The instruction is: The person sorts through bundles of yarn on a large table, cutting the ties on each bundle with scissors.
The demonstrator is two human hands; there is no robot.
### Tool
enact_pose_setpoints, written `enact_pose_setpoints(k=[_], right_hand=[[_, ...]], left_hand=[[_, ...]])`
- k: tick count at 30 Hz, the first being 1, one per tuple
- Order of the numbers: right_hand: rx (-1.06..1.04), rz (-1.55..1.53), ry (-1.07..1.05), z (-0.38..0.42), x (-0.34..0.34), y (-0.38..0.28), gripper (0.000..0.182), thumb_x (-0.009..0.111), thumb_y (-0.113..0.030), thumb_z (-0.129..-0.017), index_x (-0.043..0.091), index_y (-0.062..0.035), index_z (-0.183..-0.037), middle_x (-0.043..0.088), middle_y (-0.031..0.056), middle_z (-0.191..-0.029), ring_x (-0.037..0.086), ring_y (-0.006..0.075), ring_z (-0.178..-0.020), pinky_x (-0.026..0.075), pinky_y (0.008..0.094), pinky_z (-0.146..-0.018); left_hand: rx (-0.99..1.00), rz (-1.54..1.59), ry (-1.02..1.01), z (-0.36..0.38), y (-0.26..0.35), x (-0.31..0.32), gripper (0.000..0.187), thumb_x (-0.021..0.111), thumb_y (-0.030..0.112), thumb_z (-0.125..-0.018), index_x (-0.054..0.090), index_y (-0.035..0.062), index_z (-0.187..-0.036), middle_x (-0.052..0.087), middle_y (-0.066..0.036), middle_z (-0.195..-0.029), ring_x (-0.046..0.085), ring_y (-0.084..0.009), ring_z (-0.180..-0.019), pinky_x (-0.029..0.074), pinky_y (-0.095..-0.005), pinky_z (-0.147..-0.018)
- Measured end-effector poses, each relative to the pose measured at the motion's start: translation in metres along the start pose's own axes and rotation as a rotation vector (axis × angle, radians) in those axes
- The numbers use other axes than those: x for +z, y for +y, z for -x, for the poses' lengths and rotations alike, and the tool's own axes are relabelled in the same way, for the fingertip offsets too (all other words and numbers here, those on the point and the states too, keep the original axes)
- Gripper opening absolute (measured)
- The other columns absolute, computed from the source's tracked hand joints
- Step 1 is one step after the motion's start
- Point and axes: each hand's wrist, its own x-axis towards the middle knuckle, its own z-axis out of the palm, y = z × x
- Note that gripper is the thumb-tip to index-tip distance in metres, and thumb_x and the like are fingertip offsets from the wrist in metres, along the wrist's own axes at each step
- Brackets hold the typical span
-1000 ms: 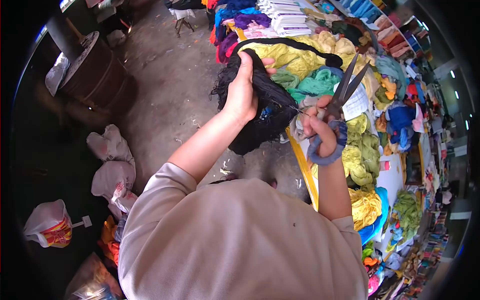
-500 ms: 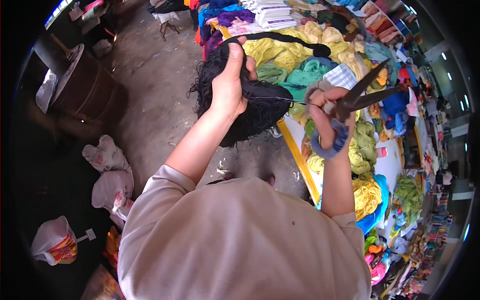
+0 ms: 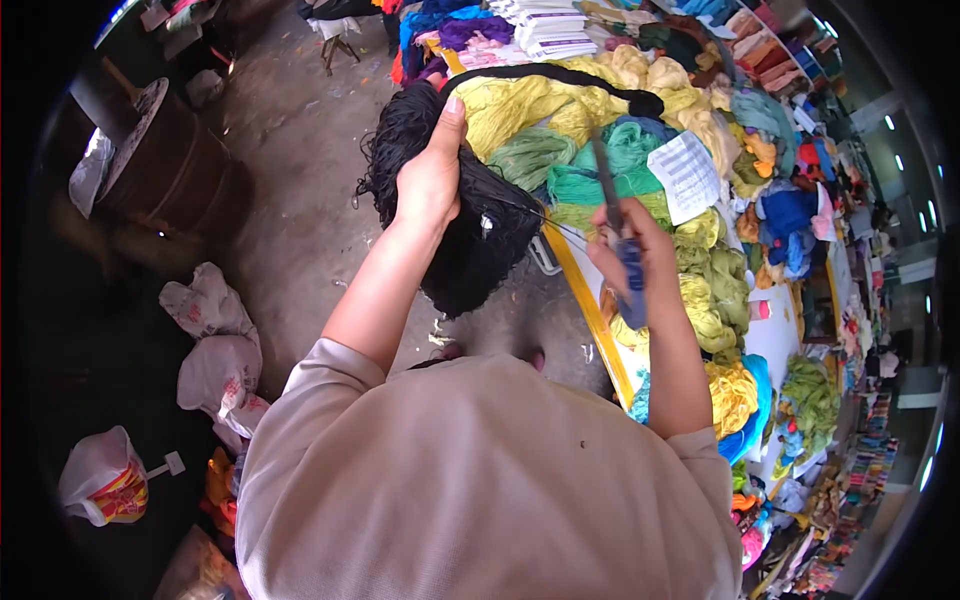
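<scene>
My left hand [image 3: 430, 188] grips a thick hank of black yarn [image 3: 475, 255], with the thumb pointing up along it. Loose curly strands stick out on the hank's left side, and a black length trails over the yellow yarn [image 3: 510, 108] on the table. In my right hand [image 3: 640, 245] is a pair of scissors [image 3: 627, 262] with blue-wrapped handles; the blades point up and blur with motion, looking closed together. A thin dark strand stretches from the hank to the fingers of my right hand.
Green yarn [image 3: 610, 165], a printed sheet [image 3: 685, 178] and many coloured skeins cover the yellow-edged table [image 3: 592, 320] at right. White stacks [image 3: 540, 28] lie at its far end. A rusty drum [image 3: 180, 165] and white sacks [image 3: 215, 345] stand at left on the floor.
My left hand and the black hank have shifted left and slightly down. The scissors went from spread blades pointing right to an upright position, and my right hand has moved a little left.
</scene>
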Motion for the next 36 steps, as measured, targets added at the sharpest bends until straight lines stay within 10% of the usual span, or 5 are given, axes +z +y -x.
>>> enact_pose_setpoints(k=[8, 11, 20, 24, 36], right_hand=[[-0.212, -1.08, -0.121, 0.017, -0.025, 0.005, 0.045, 0.064, 0.002, -0.075, 0.049, -0.0097, -0.116, 0.055, 0.0047, -0.075, 0.048, 0.0121, -0.057, 0.05, 0.0319, -0.068], [-0.175, 0.266, 0.177, 0.033, -0.031, 0.012, 0.035, 0.068, 0.009, -0.079, 0.058, -0.0059, -0.11, 0.056, 0.0006, -0.074, 0.054, 0.0077, -0.064, 0.045, 0.0259, -0.052], [0.65, -0.111, 0.099, 0.102, -0.1, 0.064, 0.044, 0.07, 0.001, -0.078, 0.052, -0.0035, -0.118, 0.062, 0.0077, -0.09, 0.063, 0.0151, -0.074, 0.049, 0.0247, -0.057], [0.165, 0.708, -0.086, 0.117, -0.084, 0.09, 0.059, 0.073, 0.007, -0.073, 0.051, -0.0033, -0.127, 0.063, 0.0141, -0.121, 0.06, 0.0256, -0.107, 0.046, 0.0344, -0.097], [-0.502, -0.566, 0.09, -0.031, 0.065, 0.043, 0.119, 0.094, -0.022, -0.064, 0.018, -0.0049, -0.154, 0.036, 0.0153, -0.151, 0.039, 0.028, -0.139, 0.031, 0.0424, -0.116]], left_hand=[[-0.029, -0.043, 0.101, -0.013, 0.002, -0.007, 0.049, 0.067, 0.024, -0.097, 0.052, 0.0052, -0.14, 0.062, -0.003, -0.111, 0.054, -0.0119, -0.091, 0.047, -0.0273, -0.083], [0.005, 0.137, 0.206, -0.024, 0.021, -0.009, 0.041, 0.067, 0.025, -0.097, 0.058, 0.0043, -0.131, 0.065, -0.009, -0.119, 0.062, -0.0149, -0.097, 0.052, -0.029, -0.086], [0.163, -0.049, 0.129, -0.067, 0.022, -0.089, 0.036, 0.066, 0.017, -0.097, 0.059, 0.008, -0.131, 0.058, 0.001, -0.08, 0.051, -0.0087, -0.07, 0.043, -0.0235, -0.062], [0.203, -0.143, -0.224, -0.028, 0.027, -0.056, 0.055, 0.066, 0.015, -0.095, 0.044, -0.0012, -0.143, 0.068, -0.005, -0.097, 0.063, -0.0154, -0.092, 0.049, -0.0312, -0.089], [0.775, -1.121, -0.888, 0.018, 0.039, 0.03, 0.107, 0.075, 0.064, -0.067, 0.039, 0.0076, -0.151, 0.018, -0.025, -0.162, 0.01, -0.0503, -0.149, 0.017, -0.0556, -0.119]])
